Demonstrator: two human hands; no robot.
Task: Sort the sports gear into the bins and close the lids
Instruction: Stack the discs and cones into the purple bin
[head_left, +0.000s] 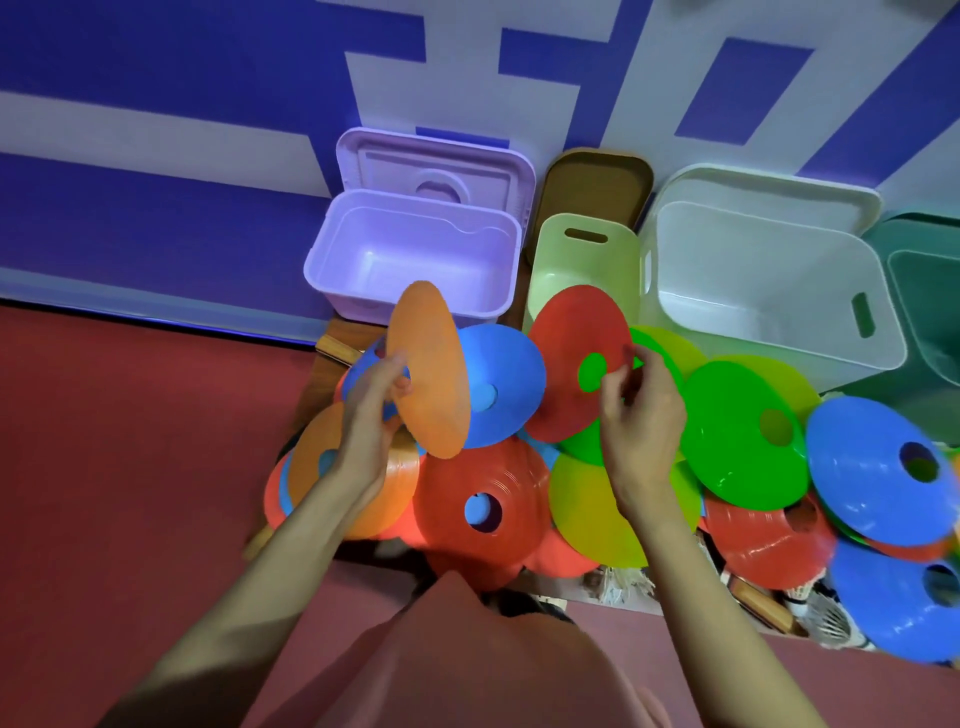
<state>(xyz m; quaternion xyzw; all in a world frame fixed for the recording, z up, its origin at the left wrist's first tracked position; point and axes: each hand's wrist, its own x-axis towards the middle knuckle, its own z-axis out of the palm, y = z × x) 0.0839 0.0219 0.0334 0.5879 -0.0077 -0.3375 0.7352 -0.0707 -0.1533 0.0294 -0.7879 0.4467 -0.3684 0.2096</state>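
Observation:
A heap of flat disc cones in orange, red, blue, green and yellow-green lies in front of a row of open bins. My left hand (376, 400) grips an orange disc cone (434, 369), lifted and tilted on edge above the heap. My right hand (641, 410) pinches the rim of a raised red disc cone (571, 358), which has a green one showing through its centre hole. Behind them stand an open lilac bin (415, 249) with its lid (436, 166) up, a pale green bin (587, 260) and a large white bin (769, 291).
A teal bin (930, 291) sits at the far right. A brown lid (597, 182) leans on the wall behind the pale green bin. Shuttlecocks (826, 618) and wooden racket handles (337, 348) poke out under the discs. Red floor lies to the left.

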